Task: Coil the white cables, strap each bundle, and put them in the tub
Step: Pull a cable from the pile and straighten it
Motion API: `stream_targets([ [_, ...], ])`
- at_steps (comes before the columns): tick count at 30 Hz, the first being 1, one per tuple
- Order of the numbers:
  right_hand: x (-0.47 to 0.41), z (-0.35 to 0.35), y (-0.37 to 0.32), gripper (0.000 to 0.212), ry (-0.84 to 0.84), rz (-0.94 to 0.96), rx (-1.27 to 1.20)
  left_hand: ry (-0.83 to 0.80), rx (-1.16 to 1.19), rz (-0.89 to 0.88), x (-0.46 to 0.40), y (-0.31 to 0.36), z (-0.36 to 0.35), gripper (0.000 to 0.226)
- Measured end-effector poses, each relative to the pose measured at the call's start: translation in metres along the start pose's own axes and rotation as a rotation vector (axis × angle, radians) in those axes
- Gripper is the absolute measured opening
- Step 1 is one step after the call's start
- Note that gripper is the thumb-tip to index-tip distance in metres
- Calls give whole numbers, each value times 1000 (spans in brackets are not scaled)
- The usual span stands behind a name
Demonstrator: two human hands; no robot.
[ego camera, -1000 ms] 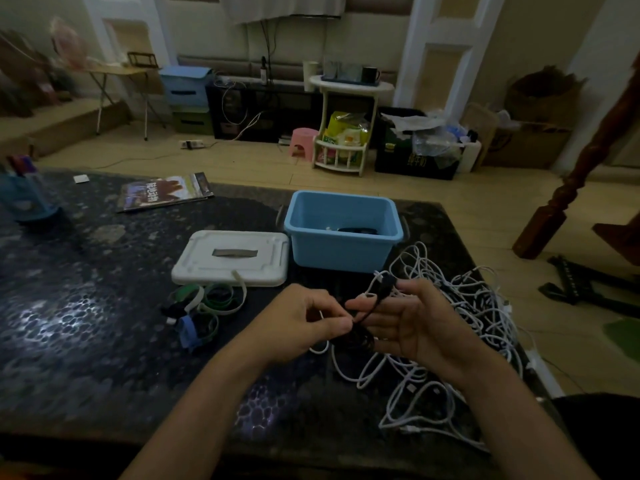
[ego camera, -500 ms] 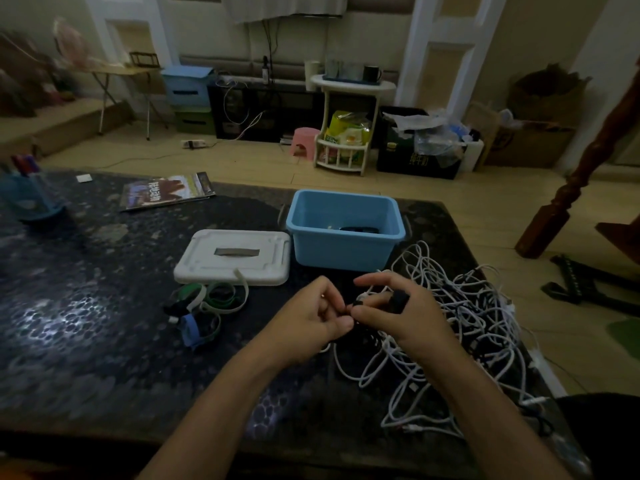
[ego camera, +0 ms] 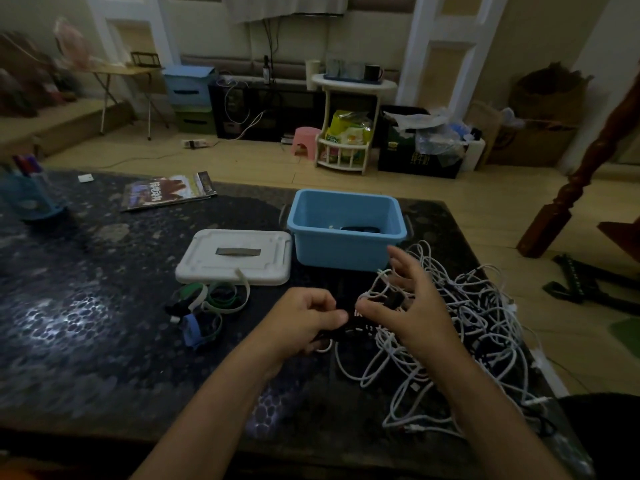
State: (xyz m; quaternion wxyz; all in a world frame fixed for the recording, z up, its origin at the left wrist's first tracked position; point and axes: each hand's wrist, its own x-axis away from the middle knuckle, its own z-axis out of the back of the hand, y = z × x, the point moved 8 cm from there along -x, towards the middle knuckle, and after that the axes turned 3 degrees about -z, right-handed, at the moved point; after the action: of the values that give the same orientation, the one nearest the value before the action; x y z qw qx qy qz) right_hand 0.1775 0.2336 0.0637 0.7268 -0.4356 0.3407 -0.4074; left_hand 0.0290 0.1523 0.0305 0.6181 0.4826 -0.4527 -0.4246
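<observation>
Now we're mid-strapping, by our reading: the left hand (ego camera: 308,318) has its grip pinched on a dark strap (ego camera: 346,329) and the bundle end, low over the dark speckled stone worktop (ego camera: 104,323). The right hand (ego camera: 417,306) has its grip spread, fingers fanned, with a small black tab (ego camera: 394,299) and white loops caught against thumb and fingers. The loose heap of thin white cables (ego camera: 467,327) lies at the right of the worktop, just in front of the light blue plastic tub (ego camera: 346,233), which stands beside its white lid (ego camera: 235,256). Spare coloured straps (ego camera: 211,299) wait at the left. Next, we judge, the strap needs pulling snug round the coil. Half a second ago the right fingers were curled over the tab; here they've opened and lifted.
</observation>
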Motion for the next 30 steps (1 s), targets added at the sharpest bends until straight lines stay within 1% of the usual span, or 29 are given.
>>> stream_targets([
  [1,1,3,-10,64,24,144,157,3,6,16,0,-1,1,30],
  [2,5,0,-21,49,5,293,272,9,18,33,0,-3,1,31],
  [3,9,-8,-28,33,-52,384,344,20,33,50,0,-4,2,31],
  [4,13,-16,-30,25,-125,403,373,29,44,66,1,-4,4,31],
  [5,16,-23,-30,24,-189,373,360,38,55,79,1,-5,5,32],
  [6,17,-27,-28,28,-227,336,348,50,69,92,2,-5,7,35],
  [7,18,-28,-29,33,-230,324,342,64,91,105,2,-5,9,37],
  [10,21,-26,-33,34,-148,380,391,81,148,145,4,-7,10,37],
  [13,20,-31,-30,33,-152,384,391,85,186,146,4,-8,8,35],
  [17,22,-35,-30,30,-147,415,369,109,179,145,6,-9,9,35],
  [22,24,-40,-31,26,-126,449,340,202,130,111,6,-8,16,36],
  [26,24,-45,-30,29,-139,441,333,212,113,79,8,-6,17,34],
  [29,21,-44,-26,33,-149,394,292,242,94,43,10,-2,19,34],
  [30,20,-44,-25,31,-160,381,278,257,82,24,10,0,20,35],
])
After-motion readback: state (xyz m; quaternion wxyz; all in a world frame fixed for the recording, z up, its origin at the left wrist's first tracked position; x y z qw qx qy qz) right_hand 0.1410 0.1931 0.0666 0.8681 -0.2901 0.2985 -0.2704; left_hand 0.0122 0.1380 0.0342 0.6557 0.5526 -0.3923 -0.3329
